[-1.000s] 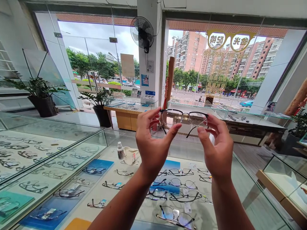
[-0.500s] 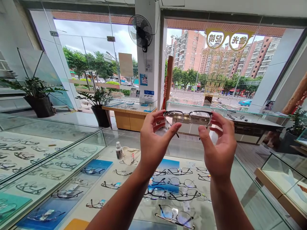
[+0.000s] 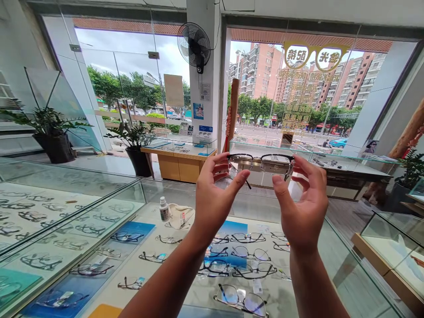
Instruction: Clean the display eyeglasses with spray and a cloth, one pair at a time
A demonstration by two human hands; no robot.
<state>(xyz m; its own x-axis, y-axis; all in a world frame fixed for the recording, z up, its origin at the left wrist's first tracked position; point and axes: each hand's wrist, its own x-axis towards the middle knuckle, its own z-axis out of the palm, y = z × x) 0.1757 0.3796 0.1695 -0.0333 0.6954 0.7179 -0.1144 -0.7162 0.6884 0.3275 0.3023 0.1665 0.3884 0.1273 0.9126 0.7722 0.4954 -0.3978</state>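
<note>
Glasses were held level.
Left hand gripped 9 o'clock end, right hand 3 o'clock, likely for balance.

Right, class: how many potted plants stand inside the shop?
3: one plant at far left, another plant beside the wooden counter, and a third plant cut off at the right edge. More may be hidden.

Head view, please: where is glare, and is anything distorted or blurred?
In the head view, the lowest glasses show bluish-purple glare; same view, the right pillar leans, probably from wide-angle distortion; same view, the held glasses look fairly sharp.
</note>
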